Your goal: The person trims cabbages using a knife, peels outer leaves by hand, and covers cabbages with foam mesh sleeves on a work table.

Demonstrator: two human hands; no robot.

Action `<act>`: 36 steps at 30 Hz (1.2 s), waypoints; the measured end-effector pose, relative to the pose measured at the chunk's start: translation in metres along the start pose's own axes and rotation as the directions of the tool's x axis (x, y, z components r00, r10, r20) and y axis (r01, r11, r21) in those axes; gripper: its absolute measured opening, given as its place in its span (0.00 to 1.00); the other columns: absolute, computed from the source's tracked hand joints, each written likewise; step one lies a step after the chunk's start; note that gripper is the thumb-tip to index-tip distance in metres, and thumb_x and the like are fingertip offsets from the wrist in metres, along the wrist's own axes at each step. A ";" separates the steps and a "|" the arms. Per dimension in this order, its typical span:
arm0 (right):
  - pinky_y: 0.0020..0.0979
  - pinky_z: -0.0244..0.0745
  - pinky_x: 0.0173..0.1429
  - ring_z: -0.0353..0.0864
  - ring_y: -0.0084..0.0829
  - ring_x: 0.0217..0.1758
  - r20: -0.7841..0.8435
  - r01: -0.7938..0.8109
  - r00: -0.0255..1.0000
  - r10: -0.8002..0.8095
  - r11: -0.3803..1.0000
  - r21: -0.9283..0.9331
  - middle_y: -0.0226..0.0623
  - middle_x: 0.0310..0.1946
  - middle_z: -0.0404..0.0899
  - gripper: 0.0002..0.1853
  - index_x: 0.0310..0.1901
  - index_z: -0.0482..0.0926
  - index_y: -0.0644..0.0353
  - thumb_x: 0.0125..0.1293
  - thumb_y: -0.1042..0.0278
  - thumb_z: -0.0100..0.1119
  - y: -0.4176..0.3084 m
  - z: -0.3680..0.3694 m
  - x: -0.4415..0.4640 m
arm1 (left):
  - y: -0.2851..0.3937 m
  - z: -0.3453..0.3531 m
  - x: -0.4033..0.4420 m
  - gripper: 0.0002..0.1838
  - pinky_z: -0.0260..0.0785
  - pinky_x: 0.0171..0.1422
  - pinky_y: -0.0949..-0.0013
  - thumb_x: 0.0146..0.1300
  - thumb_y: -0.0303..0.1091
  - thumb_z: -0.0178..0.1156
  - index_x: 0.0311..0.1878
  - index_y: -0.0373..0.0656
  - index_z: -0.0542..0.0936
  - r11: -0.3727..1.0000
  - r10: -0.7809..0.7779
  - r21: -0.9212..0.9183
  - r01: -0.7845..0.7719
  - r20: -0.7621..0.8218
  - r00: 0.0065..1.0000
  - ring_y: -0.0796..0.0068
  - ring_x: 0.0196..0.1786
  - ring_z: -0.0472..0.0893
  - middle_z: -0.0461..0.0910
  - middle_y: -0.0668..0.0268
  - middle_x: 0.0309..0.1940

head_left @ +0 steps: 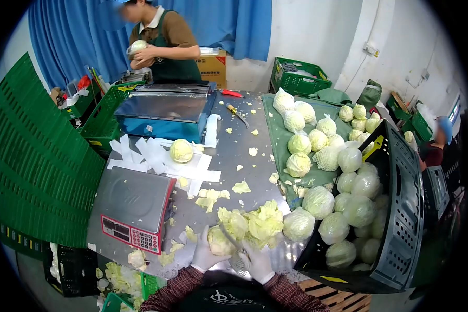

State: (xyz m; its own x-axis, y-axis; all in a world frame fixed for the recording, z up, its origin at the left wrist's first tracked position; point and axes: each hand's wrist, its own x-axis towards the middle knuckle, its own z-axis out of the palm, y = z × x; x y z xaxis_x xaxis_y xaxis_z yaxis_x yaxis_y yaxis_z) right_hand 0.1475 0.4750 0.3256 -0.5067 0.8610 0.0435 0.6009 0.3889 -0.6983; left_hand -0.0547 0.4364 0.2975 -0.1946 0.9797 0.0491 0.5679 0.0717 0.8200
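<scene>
My left hand (208, 252), in a white glove, is wrapped round the side of a trimmed pale cabbage (220, 243) at the table's near edge. In my gloved right hand (258, 264) is a knife (230, 236), its blade slanting up and left across the cabbage's right side. I cannot make out whether the blade is cutting in. Loose cabbage leaves (265, 222) lie just beyond both hands. A wrapped cabbage (298, 224) sits to the right of these leaves.
A scale (135, 200) stands at left; a lone cabbage (181, 151) rests on white strips behind it. At right, a tilted black crate (400, 218) holds wrapped cabbages, near more on green cloth (275, 125). A curved knife (237, 115) lies farther back. Another person (166, 41) holds a cabbage.
</scene>
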 end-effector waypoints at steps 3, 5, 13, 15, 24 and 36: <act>0.40 0.77 0.37 0.83 0.46 0.35 0.025 0.076 0.997 -0.074 0.992 -0.104 0.47 0.39 0.82 0.31 0.68 0.60 0.57 0.68 0.55 0.53 -0.001 0.008 -0.023 | 0.003 0.013 0.003 0.66 0.60 0.68 0.54 0.30 0.46 0.82 0.69 0.33 0.51 0.996 -0.050 -0.076 0.045 -0.065 0.997 0.46 0.61 0.63 0.60 0.45 0.57; 0.42 0.77 0.35 0.83 0.47 0.33 0.054 0.037 0.998 -0.031 0.993 -0.111 0.48 0.38 0.82 0.32 0.69 0.59 0.58 0.68 0.54 0.52 -0.010 0.009 -0.027 | 0.008 0.019 0.000 0.64 0.60 0.67 0.55 0.30 0.45 0.82 0.68 0.33 0.52 0.991 -0.080 -0.109 0.073 -0.062 0.995 0.46 0.62 0.62 0.59 0.46 0.58; 0.40 0.74 0.27 0.81 0.43 0.25 -0.231 0.005 0.971 -0.070 0.962 -0.271 0.48 0.23 0.78 0.32 0.68 0.59 0.63 0.69 0.53 0.52 0.020 0.016 0.017 | 0.005 0.030 -0.006 0.62 0.58 0.69 0.53 0.29 0.42 0.82 0.66 0.34 0.53 0.999 -0.020 0.030 0.024 -0.126 0.992 0.45 0.64 0.60 0.57 0.46 0.60; 0.39 0.75 0.29 0.82 0.42 0.27 -0.217 -0.145 0.968 0.124 0.986 -0.085 0.48 0.25 0.78 0.32 0.68 0.60 0.63 0.69 0.52 0.51 0.003 -0.035 0.050 | 0.008 0.029 -0.015 0.62 0.58 0.70 0.53 0.30 0.41 0.82 0.67 0.33 0.53 1.000 -0.013 0.008 0.014 -0.124 0.992 0.45 0.65 0.60 0.57 0.45 0.60; 0.36 0.78 0.41 0.82 0.42 0.35 -0.285 0.042 0.958 0.006 0.986 0.163 0.46 0.32 0.79 0.32 0.63 0.69 0.57 0.59 0.56 0.63 -0.008 0.010 0.062 | -0.008 0.007 -0.020 0.60 0.59 0.71 0.56 0.35 0.40 0.81 0.68 0.33 0.52 0.994 0.022 -0.103 -0.026 -0.038 0.999 0.45 0.67 0.63 0.57 0.43 0.65; 0.37 0.76 0.43 0.79 0.44 0.42 -0.205 -0.055 0.978 0.034 0.994 -0.099 0.46 0.42 0.76 0.29 0.59 0.71 0.61 0.58 0.56 0.65 -0.010 -0.028 0.025 | -0.015 0.031 -0.057 0.57 0.59 0.71 0.57 0.37 0.43 0.81 0.68 0.33 0.58 0.901 0.002 -0.434 0.022 0.055 0.998 0.53 0.66 0.67 0.63 0.46 0.63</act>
State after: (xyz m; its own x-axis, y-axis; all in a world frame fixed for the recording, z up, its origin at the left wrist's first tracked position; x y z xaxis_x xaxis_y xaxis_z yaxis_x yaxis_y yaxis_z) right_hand 0.1459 0.5012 0.3538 -0.3484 0.9226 0.1654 0.6862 0.3713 -0.6255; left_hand -0.0269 0.3851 0.2648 -0.1490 0.9887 0.0191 0.1598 0.0050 0.9871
